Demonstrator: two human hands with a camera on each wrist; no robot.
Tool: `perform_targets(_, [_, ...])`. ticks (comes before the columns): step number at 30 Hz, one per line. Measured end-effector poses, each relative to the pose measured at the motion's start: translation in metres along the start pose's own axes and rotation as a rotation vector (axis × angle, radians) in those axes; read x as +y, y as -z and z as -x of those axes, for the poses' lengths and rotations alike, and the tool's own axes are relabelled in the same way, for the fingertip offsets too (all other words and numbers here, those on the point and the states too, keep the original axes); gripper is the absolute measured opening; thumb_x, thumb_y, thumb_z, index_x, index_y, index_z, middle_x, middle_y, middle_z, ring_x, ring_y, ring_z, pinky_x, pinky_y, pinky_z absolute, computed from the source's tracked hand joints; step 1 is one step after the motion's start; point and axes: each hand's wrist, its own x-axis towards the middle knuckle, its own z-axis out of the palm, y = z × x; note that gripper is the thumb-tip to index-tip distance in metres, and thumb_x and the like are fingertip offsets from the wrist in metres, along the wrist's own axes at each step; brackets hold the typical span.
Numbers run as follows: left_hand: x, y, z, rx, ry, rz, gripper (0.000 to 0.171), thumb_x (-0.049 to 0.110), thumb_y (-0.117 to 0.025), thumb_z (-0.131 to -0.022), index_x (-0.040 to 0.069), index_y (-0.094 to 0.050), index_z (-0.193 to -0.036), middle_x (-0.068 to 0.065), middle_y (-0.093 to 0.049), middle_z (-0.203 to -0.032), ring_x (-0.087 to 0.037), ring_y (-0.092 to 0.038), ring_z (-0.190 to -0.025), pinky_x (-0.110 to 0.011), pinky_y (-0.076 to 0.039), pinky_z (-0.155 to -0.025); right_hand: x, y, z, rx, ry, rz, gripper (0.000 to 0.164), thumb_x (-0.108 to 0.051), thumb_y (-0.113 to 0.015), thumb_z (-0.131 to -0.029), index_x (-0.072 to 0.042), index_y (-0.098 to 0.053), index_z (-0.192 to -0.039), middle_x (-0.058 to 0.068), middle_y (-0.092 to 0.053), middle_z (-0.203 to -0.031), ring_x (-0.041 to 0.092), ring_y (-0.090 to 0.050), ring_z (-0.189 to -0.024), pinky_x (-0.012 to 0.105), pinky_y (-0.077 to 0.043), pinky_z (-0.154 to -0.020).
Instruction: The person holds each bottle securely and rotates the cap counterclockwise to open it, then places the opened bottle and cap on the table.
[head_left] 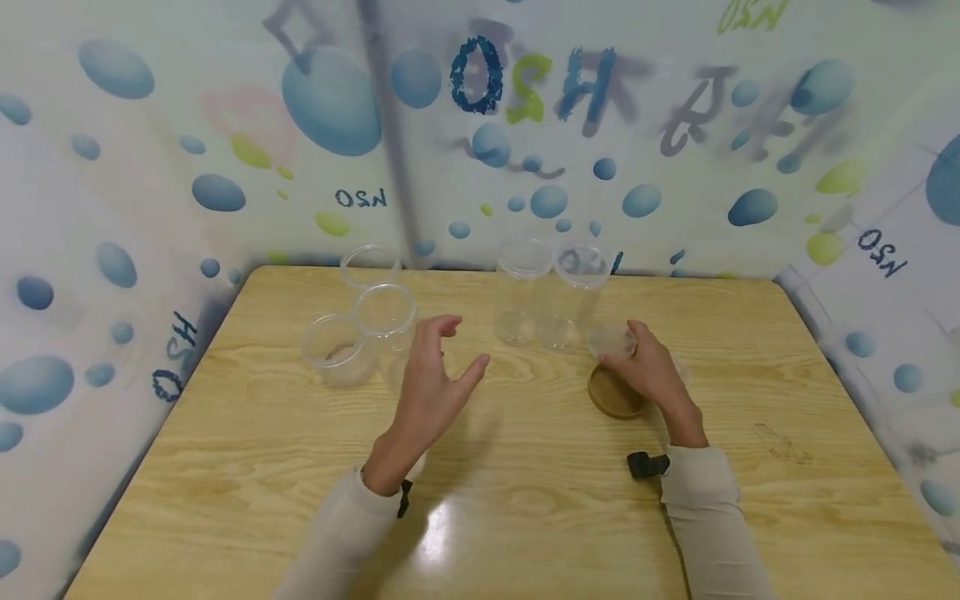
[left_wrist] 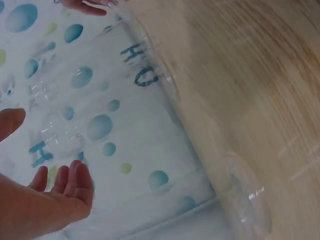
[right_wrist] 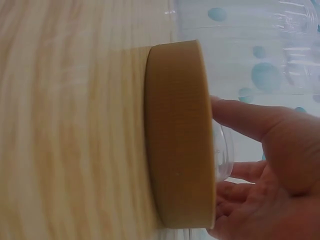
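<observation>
Right hand (head_left: 654, 371) grips clear container (head_left: 609, 342), well inside table's right edge (head_left: 825, 371).

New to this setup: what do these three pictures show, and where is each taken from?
No machine here, just a person working bare-handed. The wide picture comes from a head camera, the others from one on each wrist. Clear jars stand on the wooden table, three to the left and two further right. A brown disc, perhaps a lid, lies near the right hand, whose thumb and fingers are around a clear cup. The left hand holds nothing.
</observation>
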Motion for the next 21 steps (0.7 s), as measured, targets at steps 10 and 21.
perform_targets(10, [-0.013, -0.046, -0.042, -0.243, 0.323, 0.149, 0.088, 0.034, -0.074, -0.089, 0.009, -0.021, -0.155, -0.014, -0.026, -0.155, -0.032, -0.031, -0.141, -0.053, -0.035, -0.110, 0.002, 0.002, -0.002, 0.017, -0.004, 0.013, 0.082, -0.029, -0.065, -0.096, 0.007, -0.019, -0.153, 0.035, -0.030, -0.152, 0.053, -0.038, -0.132, 0.063, -0.036, -0.105])
perform_targets(21, [-0.026, -0.084, -0.076, -0.213, 0.402, 0.279, 0.103, 0.036, -0.079, -0.084, 0.013, -0.011, -0.158, -0.012, -0.017, -0.161, -0.033, -0.024, -0.147, -0.052, -0.030, -0.115, 0.002, 0.006, 0.003, 0.039, -0.006, -0.027, 0.080, -0.026, -0.065, -0.095, 0.004, -0.019, -0.154, 0.030, -0.029, -0.155, 0.048, -0.045, -0.130, 0.059, -0.044, -0.098])
